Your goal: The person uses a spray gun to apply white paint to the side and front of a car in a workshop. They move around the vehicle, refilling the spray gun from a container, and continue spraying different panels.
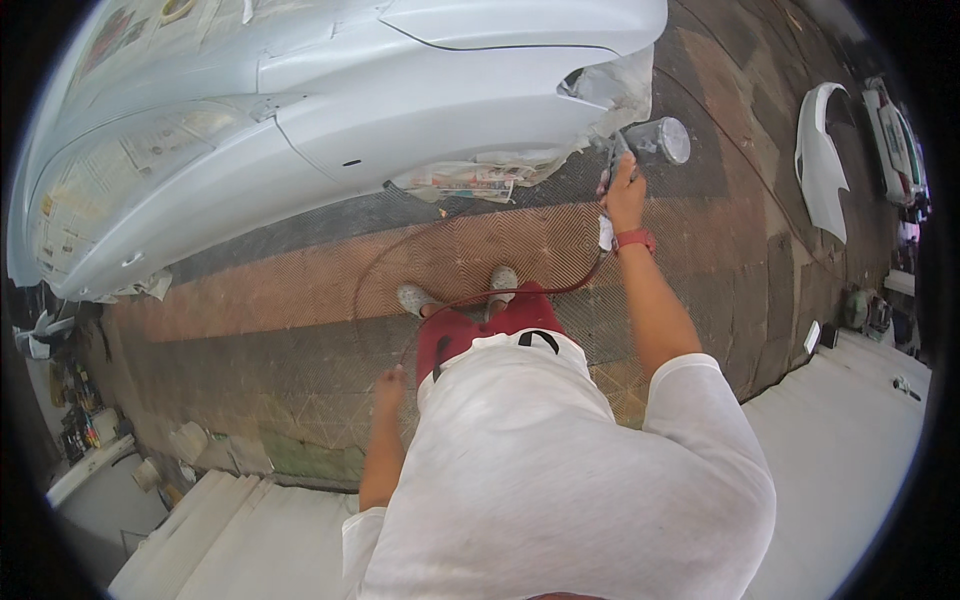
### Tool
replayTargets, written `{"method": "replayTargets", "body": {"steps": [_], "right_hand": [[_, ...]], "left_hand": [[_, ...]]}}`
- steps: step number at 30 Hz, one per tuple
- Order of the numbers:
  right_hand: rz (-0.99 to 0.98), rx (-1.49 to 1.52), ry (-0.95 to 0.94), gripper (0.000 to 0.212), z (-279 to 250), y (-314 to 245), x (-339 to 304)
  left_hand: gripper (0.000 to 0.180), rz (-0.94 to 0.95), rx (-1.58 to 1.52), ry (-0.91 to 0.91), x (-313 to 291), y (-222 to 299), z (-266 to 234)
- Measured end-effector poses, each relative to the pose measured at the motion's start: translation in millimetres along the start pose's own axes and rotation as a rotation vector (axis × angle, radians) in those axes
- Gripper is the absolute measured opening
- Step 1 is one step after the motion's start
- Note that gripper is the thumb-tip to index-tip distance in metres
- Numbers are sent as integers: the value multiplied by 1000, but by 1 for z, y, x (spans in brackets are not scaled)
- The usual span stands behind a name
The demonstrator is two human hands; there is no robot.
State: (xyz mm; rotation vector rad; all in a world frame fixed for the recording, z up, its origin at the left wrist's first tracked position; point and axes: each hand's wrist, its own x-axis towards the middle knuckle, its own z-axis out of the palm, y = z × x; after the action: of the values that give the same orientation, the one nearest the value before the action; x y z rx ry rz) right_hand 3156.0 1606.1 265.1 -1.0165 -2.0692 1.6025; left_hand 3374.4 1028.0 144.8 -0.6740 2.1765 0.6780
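My right hand is wrapped round a spray gun, held out ahead near the end of a pale silver-white car body. A greyish cup is on the gun and points to the right. From the gun's handle a dark red air hose curves back across my legs toward my left side. Down by my left thigh, my left hand is closed where the hose comes to it. Its fingers are small and partly blurred. The gun is apart from the car panel, as far as this view shows.
Newspaper masking hangs along the car's lower edge, and more paper covers its window. Loose white body panels lie at the right. White sheeting spreads behind me. Cans and bottles crowd the left. Another hose crosses the floor.
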Motion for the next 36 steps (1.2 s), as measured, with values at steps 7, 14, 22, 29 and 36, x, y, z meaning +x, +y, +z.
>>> {"method": "replayTargets", "body": {"steps": [7,14,22,29,36], "right_hand": [[139,37,150,70,-41,36,65],[15,-110,213,64,-12,56,55],[-254,-126,-100,51,110,77,-82],[-487,-79,-324,51,232,-1,-191],[-430,-43,-487,51,313,-25,-228]], "left_hand": [[52,-54,20,-67,-23,20,-7],[55,-105,-91,-155,-45,-19,7],[56,-163,-82,-98,-59,-66,-6],[52,-149,-167,40,-60,-152,-14],[51,-209,-255,100,-65,-215,-21]]}}
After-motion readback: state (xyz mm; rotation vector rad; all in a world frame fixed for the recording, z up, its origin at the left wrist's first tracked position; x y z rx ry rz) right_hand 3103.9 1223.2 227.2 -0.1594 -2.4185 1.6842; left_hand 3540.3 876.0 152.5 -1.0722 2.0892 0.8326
